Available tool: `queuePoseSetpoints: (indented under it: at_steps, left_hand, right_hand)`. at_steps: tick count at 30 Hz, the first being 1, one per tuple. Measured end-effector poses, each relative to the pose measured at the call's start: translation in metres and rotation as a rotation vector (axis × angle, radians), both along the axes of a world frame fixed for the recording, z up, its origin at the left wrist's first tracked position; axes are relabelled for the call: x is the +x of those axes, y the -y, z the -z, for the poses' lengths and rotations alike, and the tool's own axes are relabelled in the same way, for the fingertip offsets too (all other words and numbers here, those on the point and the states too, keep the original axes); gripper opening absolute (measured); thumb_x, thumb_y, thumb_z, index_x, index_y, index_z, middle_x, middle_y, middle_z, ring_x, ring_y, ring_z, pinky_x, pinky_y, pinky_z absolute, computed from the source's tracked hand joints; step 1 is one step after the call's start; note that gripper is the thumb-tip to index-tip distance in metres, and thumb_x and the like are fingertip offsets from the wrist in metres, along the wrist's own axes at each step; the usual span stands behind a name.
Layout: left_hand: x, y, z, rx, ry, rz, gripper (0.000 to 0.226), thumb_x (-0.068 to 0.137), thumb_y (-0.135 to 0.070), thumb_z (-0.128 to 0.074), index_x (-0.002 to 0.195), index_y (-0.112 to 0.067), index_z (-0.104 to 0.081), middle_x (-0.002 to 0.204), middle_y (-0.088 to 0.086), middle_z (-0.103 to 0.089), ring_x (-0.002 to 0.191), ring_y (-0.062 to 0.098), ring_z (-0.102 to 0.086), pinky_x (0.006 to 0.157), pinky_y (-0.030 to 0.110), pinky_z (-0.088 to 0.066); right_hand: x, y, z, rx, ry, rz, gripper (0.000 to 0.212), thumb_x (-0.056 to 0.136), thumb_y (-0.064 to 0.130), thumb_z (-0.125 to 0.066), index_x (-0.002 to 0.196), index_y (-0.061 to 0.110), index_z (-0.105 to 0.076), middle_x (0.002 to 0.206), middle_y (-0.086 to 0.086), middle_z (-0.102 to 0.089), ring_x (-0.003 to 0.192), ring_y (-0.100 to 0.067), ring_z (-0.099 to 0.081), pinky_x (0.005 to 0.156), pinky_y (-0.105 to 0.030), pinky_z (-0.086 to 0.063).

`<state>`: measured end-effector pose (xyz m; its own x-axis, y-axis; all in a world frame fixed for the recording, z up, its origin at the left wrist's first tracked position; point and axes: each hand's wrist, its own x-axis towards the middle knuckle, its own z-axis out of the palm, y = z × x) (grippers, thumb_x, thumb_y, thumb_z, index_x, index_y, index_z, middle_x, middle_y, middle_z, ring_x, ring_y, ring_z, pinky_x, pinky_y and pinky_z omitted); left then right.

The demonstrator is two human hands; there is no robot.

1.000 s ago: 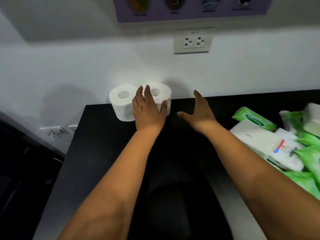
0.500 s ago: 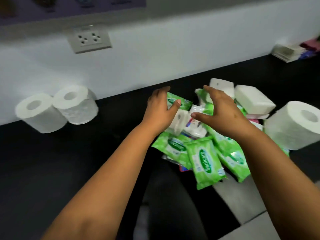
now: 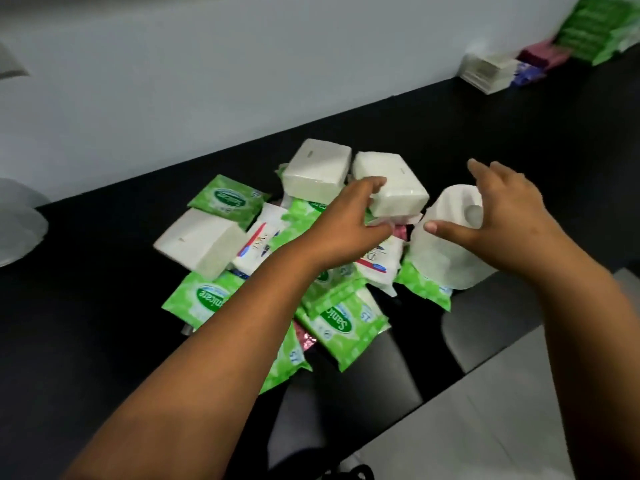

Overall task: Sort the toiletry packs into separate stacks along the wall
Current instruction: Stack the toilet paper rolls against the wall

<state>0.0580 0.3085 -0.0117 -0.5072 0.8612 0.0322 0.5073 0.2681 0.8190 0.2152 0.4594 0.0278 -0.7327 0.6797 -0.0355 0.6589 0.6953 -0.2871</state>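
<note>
A loose pile of toiletry packs lies on the black counter: green wipe packs, white tissue packs, white soap packs with red and blue print and a toilet roll. My left hand curls its fingers over the left edge of one white tissue pack, thumb beneath it. My right hand is spread over the toilet roll, its thumb against the roll's front. Parts of the pile are hidden under my left forearm.
Against the white wall at the far right stand sorted stacks: white packs, pink packs, green packs. Another toilet roll shows at the left edge. Bare counter lies between pile and wall. The counter's front edge runs at lower right.
The view has swung right, away from the two rolls by the wall. Both hands have moved right across the pile, the left onto a white tissue pack, the right over the toilet roll.
</note>
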Motion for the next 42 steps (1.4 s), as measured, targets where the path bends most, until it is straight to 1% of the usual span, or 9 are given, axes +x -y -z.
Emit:
queuePoseSetpoints:
  at_steps: [3,8,12,14,18,23,30,37,42]
  left_hand:
    - [0.018,-0.017,0.004,-0.091,-0.003,0.131,0.081,0.079,-0.027,-0.075,0.146,-0.021,-0.030,0.146,-0.003,-0.036,0.129,0.007,-0.040,0.100,0.022,-0.038]
    - [0.034,-0.037,0.009,-0.135,0.042,0.199,0.101,0.068,-0.034,-0.085,0.149,-0.019,-0.026,0.149,-0.002,-0.034,0.134,0.010,-0.037,0.104,0.021,-0.036]
    - [0.042,-0.045,0.015,-0.099,0.094,0.197,0.090,0.065,-0.038,-0.084,0.141,-0.025,-0.037,0.138,-0.005,-0.048,0.125,0.014,-0.049,0.102,0.040,-0.046]
    - [0.043,-0.040,0.012,-0.057,0.128,0.148,0.082,0.072,-0.034,-0.082,0.140,-0.022,-0.039,0.136,-0.004,-0.050,0.121,0.014,-0.053,0.099,0.036,-0.050]
    - [0.040,-0.030,0.002,0.064,0.187,0.079,0.069,0.079,-0.022,-0.078,0.137,-0.017,-0.042,0.124,-0.008,-0.051,0.111,0.006,-0.055,0.088,0.010,-0.048]
    - [0.034,-0.014,-0.005,0.129,0.263,0.020,0.069,0.079,-0.024,-0.077,0.137,-0.020,-0.040,0.130,-0.005,-0.052,0.111,0.002,-0.056,0.091,0.026,-0.054]
    - [-0.008,0.055,-0.025,0.271,0.206,-0.125,0.074,0.074,-0.036,-0.078,0.136,-0.027,-0.040,0.135,-0.008,-0.050,0.119,0.005,-0.052,0.097,0.035,-0.051]
    - [-0.062,0.166,-0.034,0.363,0.226,-0.297,0.071,0.078,-0.025,-0.078,0.138,-0.022,-0.040,0.134,-0.010,-0.050,0.124,0.008,-0.051,0.098,0.039,-0.051]
    - [-0.101,0.258,-0.041,0.432,0.239,-0.410,0.064,0.082,-0.007,-0.072,0.137,-0.018,-0.039,0.135,-0.003,-0.052,0.121,0.003,-0.054,0.096,0.025,-0.049]
  right_hand:
    - [0.020,-0.018,0.006,-0.157,0.022,0.067,0.129,0.048,0.083,-0.057,0.153,0.026,-0.011,0.161,-0.008,-0.011,0.148,-0.029,-0.008,0.118,-0.051,-0.017]
    - [0.034,-0.024,0.018,-0.351,-0.002,0.071,0.135,0.043,0.071,-0.070,0.154,0.026,-0.008,0.160,-0.003,-0.013,0.144,-0.027,-0.022,0.110,-0.043,-0.030]
    - [0.032,-0.023,0.022,-0.316,-0.060,0.056,0.123,0.057,0.054,-0.082,0.154,0.025,-0.011,0.155,-0.005,-0.018,0.137,-0.029,-0.032,0.098,-0.036,-0.036]
    - [0.027,-0.017,0.018,-0.291,-0.086,0.030,0.117,0.063,0.046,-0.084,0.153,0.027,-0.011,0.153,-0.006,-0.020,0.135,-0.029,-0.035,0.092,-0.032,-0.036]
    - [0.020,-0.005,0.002,-0.196,-0.127,-0.028,0.115,0.066,0.044,-0.083,0.153,0.029,-0.010,0.152,-0.006,-0.020,0.134,-0.031,-0.035,0.099,-0.039,-0.040]
    - [0.006,0.008,-0.016,-0.116,-0.142,-0.086,0.116,0.064,0.052,-0.081,0.153,0.032,-0.009,0.152,-0.006,-0.021,0.135,-0.031,-0.034,0.103,-0.041,-0.037]
    - [-0.047,0.073,-0.056,-0.032,-0.189,-0.240,0.118,0.062,0.056,-0.080,0.152,0.033,-0.007,0.153,-0.006,-0.020,0.136,-0.031,-0.032,0.105,-0.040,-0.034]
    - [-0.124,0.168,-0.068,-0.016,-0.249,-0.431,0.117,0.061,0.056,-0.081,0.152,0.035,-0.010,0.150,-0.006,-0.025,0.135,-0.033,-0.033,0.106,-0.043,-0.036]
    - [-0.190,0.246,-0.067,-0.056,-0.274,-0.580,0.116,0.061,0.058,-0.079,0.152,0.037,-0.010,0.152,-0.005,-0.023,0.136,-0.031,-0.032,0.107,-0.042,-0.037]
